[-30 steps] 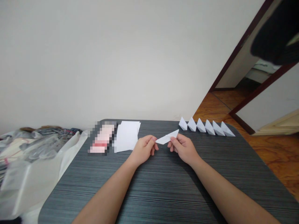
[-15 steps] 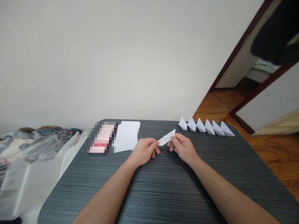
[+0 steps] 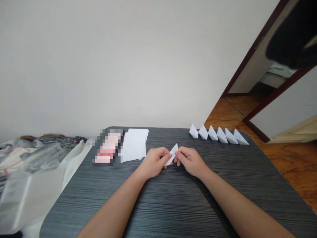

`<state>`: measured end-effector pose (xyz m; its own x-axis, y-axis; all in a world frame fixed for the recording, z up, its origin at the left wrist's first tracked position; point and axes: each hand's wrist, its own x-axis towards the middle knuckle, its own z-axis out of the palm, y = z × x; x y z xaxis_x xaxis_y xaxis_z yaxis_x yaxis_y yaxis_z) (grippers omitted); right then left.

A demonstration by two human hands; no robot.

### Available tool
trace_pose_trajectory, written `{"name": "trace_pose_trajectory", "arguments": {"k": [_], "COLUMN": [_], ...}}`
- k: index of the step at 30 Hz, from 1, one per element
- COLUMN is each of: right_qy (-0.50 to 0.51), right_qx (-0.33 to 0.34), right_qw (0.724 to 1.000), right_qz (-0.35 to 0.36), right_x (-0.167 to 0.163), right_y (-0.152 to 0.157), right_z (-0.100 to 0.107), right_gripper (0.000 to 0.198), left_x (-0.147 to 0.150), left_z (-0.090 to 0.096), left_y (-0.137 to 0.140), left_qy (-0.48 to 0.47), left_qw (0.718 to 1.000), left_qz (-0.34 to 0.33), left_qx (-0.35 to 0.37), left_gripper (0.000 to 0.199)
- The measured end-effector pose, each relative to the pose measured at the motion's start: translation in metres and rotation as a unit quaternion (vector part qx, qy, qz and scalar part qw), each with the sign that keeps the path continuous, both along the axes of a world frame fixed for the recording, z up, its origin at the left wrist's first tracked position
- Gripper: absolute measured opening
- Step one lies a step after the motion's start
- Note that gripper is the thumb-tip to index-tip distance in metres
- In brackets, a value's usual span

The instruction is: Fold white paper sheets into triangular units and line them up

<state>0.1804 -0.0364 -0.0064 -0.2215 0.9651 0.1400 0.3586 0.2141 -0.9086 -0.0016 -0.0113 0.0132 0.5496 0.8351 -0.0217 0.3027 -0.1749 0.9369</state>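
Between my two hands is a small piece of folded white paper [image 3: 172,156], tilted with a pointed tip upward and to the right. My left hand [image 3: 156,162] pinches its left side with the thumb on top. On the other side, my right hand [image 3: 190,161] grips the paper between thumb and fingers. Both hands are closed, just over the dark table. Part of the paper is hidden by the fingers. Several folded paper boats [image 3: 213,133] stand in a row at the back right, beyond my right hand. A stack of white paper sheets [image 3: 134,145] lies to the left of my left hand.
A blurred-out flat pinkish object with a dark edge [image 3: 107,145] lies left of the sheets on the dark striped table [image 3: 158,205]. Plastic bags and cloth [image 3: 42,162] are heaped beyond the left edge. A white wall [image 3: 123,66] rises behind; wooden floor [image 3: 289,158] shows right.
Both hands have come closer together, and the folded paper has moved slightly left and toward me. It is now turned more steeply upright.
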Motion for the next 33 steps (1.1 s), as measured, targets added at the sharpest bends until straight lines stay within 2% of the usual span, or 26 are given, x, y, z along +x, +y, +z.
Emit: {"name": "trace_pose_trajectory", "arguments": {"k": [4,12,19,24,27,30,33], "right_qy": [0.028,0.017,0.028,0.061,0.079,0.071,0.065], "right_qx": [-0.011,-0.001,0.016,-0.004,-0.030,-0.039,-0.034], "right_qw": [0.999,1.000,0.998,0.996,0.996,0.997,0.997], "right_qz": [-0.019,-0.021,-0.059,-0.066,-0.039,0.000,-0.007], "right_x": [-0.0002,0.0021,0.0039,0.0037,0.0034,0.0031,0.0037], "right_y": [-0.0002,0.0006,0.0009,0.0021,0.0032,0.0036,0.0038], "right_z": [-0.0011,-0.0029,-0.0038,-0.0075,-0.0094,-0.0087,-0.0088], "right_gripper": [0.023,0.027,0.028,0.026,0.019,0.015,0.016], "left_x": [-0.0003,-0.0014,0.0000,0.0009,0.0013,0.0021,0.0022], "left_z": [-0.0021,-0.0055,-0.0052,-0.0041,-0.0050,-0.0065,-0.0083], "left_y": [0.0000,0.0001,-0.0024,-0.0010,0.0010,0.0023,0.0024], "left_qy": [0.006,0.017,0.022,0.003,-0.014,-0.035,-0.051], "left_qw": [1.000,1.000,0.999,0.999,0.999,0.998,0.998], "left_qz": [0.002,-0.018,-0.038,-0.030,-0.001,-0.003,0.003], "left_qx": [-0.007,-0.009,-0.029,-0.038,-0.040,-0.044,-0.041], "left_gripper": [0.029,0.031,0.030,0.030,0.029,0.028,0.027]}}
